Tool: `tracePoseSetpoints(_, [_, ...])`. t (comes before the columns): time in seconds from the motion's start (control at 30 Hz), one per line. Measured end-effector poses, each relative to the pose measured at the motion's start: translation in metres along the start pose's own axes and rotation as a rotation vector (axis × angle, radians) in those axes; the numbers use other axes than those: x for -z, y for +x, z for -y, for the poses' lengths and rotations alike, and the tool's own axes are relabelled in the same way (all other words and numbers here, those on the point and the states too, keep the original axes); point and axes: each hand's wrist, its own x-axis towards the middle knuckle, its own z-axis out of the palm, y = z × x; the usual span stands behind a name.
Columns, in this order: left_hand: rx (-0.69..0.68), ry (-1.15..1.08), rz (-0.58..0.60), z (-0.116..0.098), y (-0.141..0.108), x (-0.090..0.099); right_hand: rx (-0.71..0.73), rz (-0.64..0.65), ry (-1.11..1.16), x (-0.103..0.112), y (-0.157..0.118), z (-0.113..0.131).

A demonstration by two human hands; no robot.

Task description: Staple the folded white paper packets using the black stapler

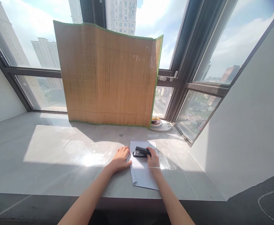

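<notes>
A black stapler (141, 152) lies sideways over the upper part of some white paper (142, 175), its jaws pointing left. My right hand (153, 159) is closed around the stapler's right end. The fingers of my left hand (120, 160) are bent, with the thumb apart from them. This hand rests on the counter, its thumb and fingertips at the paper's left edge. The paper lies flat, with its lower left corner curled and faint marks near its upper right corner. My right wrist and forearm cover part of its right side.
A bamboo mat (108, 75) with green edging stands upright against the windows. Stacked plates (160, 126) sit beside its lower right corner. The pale counter (57, 175) ends at a front edge near me, and a white wall (244, 125) slopes up on the right.
</notes>
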Motion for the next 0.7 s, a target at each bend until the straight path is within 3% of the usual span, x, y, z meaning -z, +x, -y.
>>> tracePoseSetpoints(0.1, [0.029, -0.04, 0.009, -0.001, 0.0, 0.002, -0.015, 0.014, 0.024, 0.001, 0.0, -0.002])
tracePoseSetpoints(0.4, [0.106, -0.107, 0.005, 0.001, 0.003, 0.003, -0.065, -0.162, -0.127, 0.005, -0.01, 0.0])
tracePoseSetpoints(0.6, [0.173, -0.215, 0.002, 0.004, 0.004, 0.008, -0.157, -0.167, -0.095, 0.006, -0.01, 0.005])
tracePoseSetpoints(0.7, [0.182, -0.223, 0.008, 0.003, 0.004, 0.009, -0.111, -0.141, -0.124, 0.007, -0.009, 0.007])
